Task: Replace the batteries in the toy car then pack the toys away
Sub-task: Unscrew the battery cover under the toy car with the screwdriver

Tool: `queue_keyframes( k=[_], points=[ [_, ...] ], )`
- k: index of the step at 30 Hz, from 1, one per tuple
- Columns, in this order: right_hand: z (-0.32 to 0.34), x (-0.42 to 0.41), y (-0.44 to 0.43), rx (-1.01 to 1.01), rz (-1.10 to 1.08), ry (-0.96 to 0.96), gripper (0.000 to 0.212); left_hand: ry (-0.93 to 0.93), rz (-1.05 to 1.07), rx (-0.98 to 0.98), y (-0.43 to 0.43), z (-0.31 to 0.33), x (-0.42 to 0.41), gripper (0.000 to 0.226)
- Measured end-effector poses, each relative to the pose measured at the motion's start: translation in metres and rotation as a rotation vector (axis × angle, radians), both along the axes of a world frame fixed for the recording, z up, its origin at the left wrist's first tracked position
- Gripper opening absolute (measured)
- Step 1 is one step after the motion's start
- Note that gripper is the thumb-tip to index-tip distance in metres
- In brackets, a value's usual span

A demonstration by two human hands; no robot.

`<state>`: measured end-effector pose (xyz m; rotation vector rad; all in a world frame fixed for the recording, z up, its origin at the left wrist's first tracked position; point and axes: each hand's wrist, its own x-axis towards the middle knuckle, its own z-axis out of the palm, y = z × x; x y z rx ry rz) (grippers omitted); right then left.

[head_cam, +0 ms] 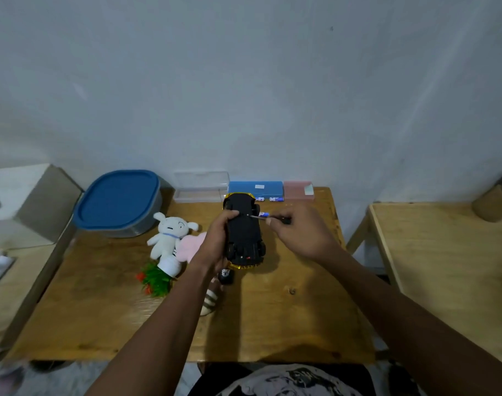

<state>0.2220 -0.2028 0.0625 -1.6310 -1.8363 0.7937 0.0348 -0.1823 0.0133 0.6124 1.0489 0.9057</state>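
Seen from the head camera looking down, a black toy car [245, 235] lies belly-up at the far middle of a wooden surface [287, 310], with the left hand [215, 238] wrapped around its side. The right hand [301, 232] pinches a small screwdriver [255, 216], whose metal tip touches the car's underside near the far wheels. Loose batteries [268, 199] lie just behind the car beside a blue case [255, 188], while a white plush [169, 232] and a blue-lidded container [118, 201] sit to the left.

The toy car [244, 232] is black with yellow edges; the lid [116, 197] blue; the plush dog [169, 234] white.
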Motion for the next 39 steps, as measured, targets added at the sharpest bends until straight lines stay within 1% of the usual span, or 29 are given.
queue_keyframes(
  k=[5,9,11,16,19,20,21,24,25,26,28,29,31,32,33,36,39],
  points=[
    [0.003,-0.001,0.001,0.023,-0.018,0.034,0.022,0.005,-0.053,0.041,0.004,0.003,0.003,0.052],
    [0.005,0.000,0.003,0.028,-0.024,0.035,0.021,0.012,-0.073,0.063,0.005,0.005,0.004,0.039],
    [0.007,0.001,0.003,0.031,-0.018,0.021,0.021,0.026,-0.070,0.064,0.006,0.006,0.004,0.038],
    [0.009,0.001,0.002,0.031,-0.009,0.011,0.020,0.085,-0.068,0.103,0.007,0.005,0.005,0.042],
    [0.010,0.002,0.003,0.027,-0.015,0.013,0.019,0.159,-0.044,0.163,0.008,0.005,0.004,0.063],
    [0.010,0.002,0.003,0.015,-0.019,0.019,0.019,0.194,-0.033,0.185,0.008,0.004,0.004,0.064],
    [0.010,0.002,0.004,0.001,-0.022,0.025,0.020,0.226,-0.024,0.216,0.009,0.002,0.004,0.058],
    [0.008,0.003,0.004,-0.022,-0.021,0.036,0.021,0.278,-0.020,0.275,0.008,0.001,0.004,0.019],
    [0.008,0.004,0.003,-0.020,-0.018,0.036,0.021,0.282,-0.021,0.281,0.007,0.001,0.004,0.013],
    [0.008,0.004,0.002,-0.012,-0.012,0.032,0.020,0.286,-0.011,0.277,0.007,0.002,0.005,0.013],
    [0.010,0.005,0.001,0.006,-0.004,0.030,0.019,0.276,0.012,0.256,0.006,0.003,0.006,0.018],
    [0.011,0.005,0.001,0.007,-0.003,0.035,0.019,0.265,0.024,0.245,0.006,0.004,0.007,0.028],
    [0.012,0.006,0.001,0.004,-0.005,0.046,0.019,0.234,0.022,0.209,0.005,0.005,0.009,0.059],
    [0.013,0.007,0.000,0.004,-0.006,0.053,0.019,0.206,0.016,0.189,0.004,0.007,0.010,0.068],
    [0.014,0.008,0.000,0.003,-0.008,0.061,0.019,0.182,0.017,0.176,0.004,0.007,0.010,0.072],
    [0.016,0.010,-0.001,-0.004,-0.009,0.077,0.018,0.141,0.020,0.157,0.003,0.007,0.012,0.074],
    [0.017,0.012,-0.001,-0.008,-0.003,0.066,0.019,0.158,0.044,0.182,0.003,0.006,0.017,0.075]
  ],
)
